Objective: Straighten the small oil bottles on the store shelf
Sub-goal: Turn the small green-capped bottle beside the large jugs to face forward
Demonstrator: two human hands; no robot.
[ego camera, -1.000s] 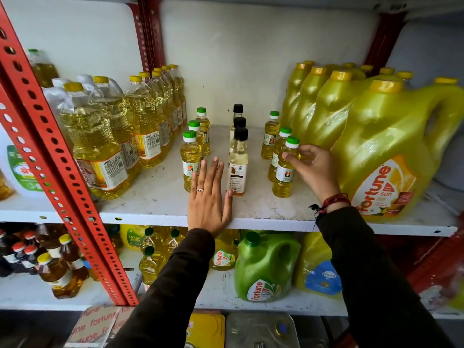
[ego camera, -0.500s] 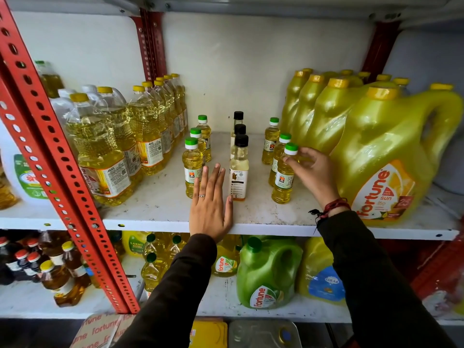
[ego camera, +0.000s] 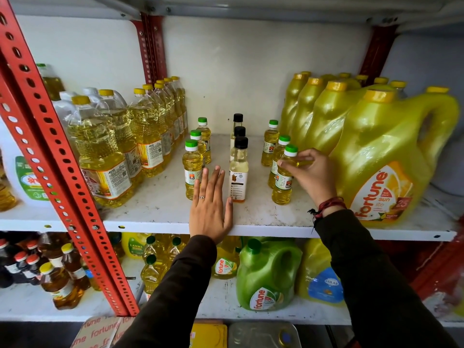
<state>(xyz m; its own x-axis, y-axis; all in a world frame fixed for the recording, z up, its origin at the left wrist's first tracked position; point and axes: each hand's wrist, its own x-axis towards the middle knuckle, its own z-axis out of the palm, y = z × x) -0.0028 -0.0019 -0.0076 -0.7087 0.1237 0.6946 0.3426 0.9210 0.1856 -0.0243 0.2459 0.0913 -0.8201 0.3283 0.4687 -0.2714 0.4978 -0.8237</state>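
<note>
1. The front green-capped small oil bottle (ego camera: 283, 179) stands upright near the front of the white shelf (ego camera: 160, 209), at the head of the right-hand row of three.
2. The right hand (ego camera: 310, 173) is clamped on this bottle's shoulder, thumb on the near side and fingers wrapped round the far side, just below the green cap.
3. Behind it stand two more green-capped bottles of the same kind (ego camera: 270, 144), close together in a line running toward the back wall.
4. In the middle, a row of three black-capped bottles (ego camera: 238, 172) stands upright; the front one carries a white and brown label.
5. To the left, another row of three green-capped bottles (ego camera: 192, 172) stands upright.
6. The left hand (ego camera: 210, 212) lies flat on the shelf, palm down and fingers together and straight, between the left row and the black-capped row, holding nothing.
7. Large yellow Fortune jugs (ego camera: 384, 159) crowd the right end, just beside the held bottle.
8. Tall clear oil bottles with yellow caps (ego camera: 105, 149) fill the left end.
</note>
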